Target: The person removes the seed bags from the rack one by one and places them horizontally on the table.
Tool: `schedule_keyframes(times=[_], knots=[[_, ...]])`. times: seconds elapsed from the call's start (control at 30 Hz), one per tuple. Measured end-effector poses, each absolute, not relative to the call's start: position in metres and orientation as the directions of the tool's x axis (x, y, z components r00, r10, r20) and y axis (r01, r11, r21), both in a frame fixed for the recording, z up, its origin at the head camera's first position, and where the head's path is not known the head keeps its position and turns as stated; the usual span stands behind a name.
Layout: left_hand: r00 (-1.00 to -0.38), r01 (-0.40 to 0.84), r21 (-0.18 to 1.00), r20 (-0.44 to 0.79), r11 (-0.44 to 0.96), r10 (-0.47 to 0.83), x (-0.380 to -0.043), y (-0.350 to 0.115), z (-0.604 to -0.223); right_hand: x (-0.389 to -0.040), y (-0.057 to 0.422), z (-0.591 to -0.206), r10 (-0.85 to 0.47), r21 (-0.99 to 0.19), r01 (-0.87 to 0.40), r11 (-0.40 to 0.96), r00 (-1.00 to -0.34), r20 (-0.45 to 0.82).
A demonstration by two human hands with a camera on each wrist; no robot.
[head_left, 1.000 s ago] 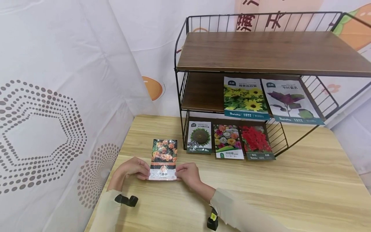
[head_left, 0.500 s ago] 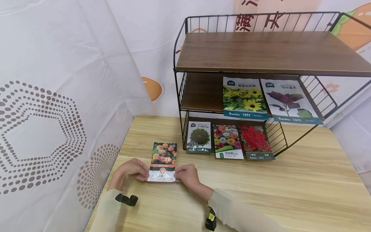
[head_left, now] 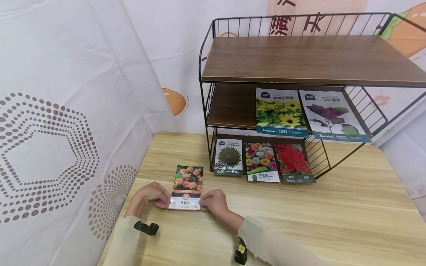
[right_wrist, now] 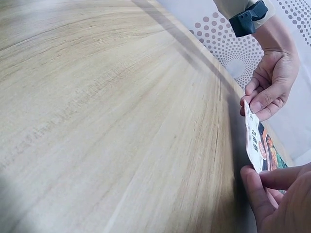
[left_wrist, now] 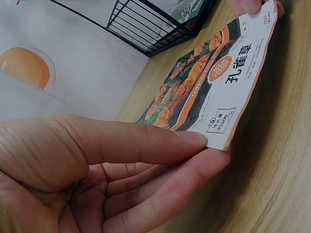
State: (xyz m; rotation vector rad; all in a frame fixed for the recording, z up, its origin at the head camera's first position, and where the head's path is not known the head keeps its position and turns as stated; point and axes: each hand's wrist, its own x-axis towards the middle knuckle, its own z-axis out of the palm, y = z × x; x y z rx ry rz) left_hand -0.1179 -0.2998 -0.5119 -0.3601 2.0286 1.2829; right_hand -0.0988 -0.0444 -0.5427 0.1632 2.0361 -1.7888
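Orange-flower packet, head view: the packet (head_left: 187, 181) is over the pale wooden table (head_left: 299, 218), just left of and nearer the person than a black wire rack (head_left: 299, 55), its white, printed end toward the person.
Left hand, head view: the hand (head_left: 154, 195) pinches the packet's near left corner.
Right hand, head view: the hand (head_left: 214, 202) pinches the near right corner.
Rack's middle shelf, head view: a yellow-flower packet (head_left: 282, 114) leans beside a purple-leaf packet (head_left: 334, 115).
Rack's bottom level, head view: from left to right, a green-flower-head packet (head_left: 229, 157), a mixed-colour flower packet (head_left: 261, 162) and a red-flower packet (head_left: 294, 162).
Corner in the left hand, left wrist view: thumb above, index finger below, the other fingers bent; the white edge is raised off the wood, a shadow beneath. Whether the far end touches the table cannot be told.
White edge, right wrist view: it stretches between both hands, the right thumb and a finger pinching the nearer corner.
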Motion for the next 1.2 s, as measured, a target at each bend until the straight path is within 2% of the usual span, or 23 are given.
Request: schedule_keyframes(times=[0.6, 1.2], knots=[[-0.713, -0.584, 0.581, -0.701, 0.568, -0.017, -0.117, -0.293, -0.515, -0.098, -0.045, -0.545, -0.209, -0.91, 0.376, 0.173, -0.889, -0.407], [-0.727, -0.569, 0.535, -0.682, 0.625, -0.078, -0.12, -0.289, -0.514, -0.101, -0.041, -0.54, -0.259, -0.901, 0.377, 0.213, -0.868, -0.424]])
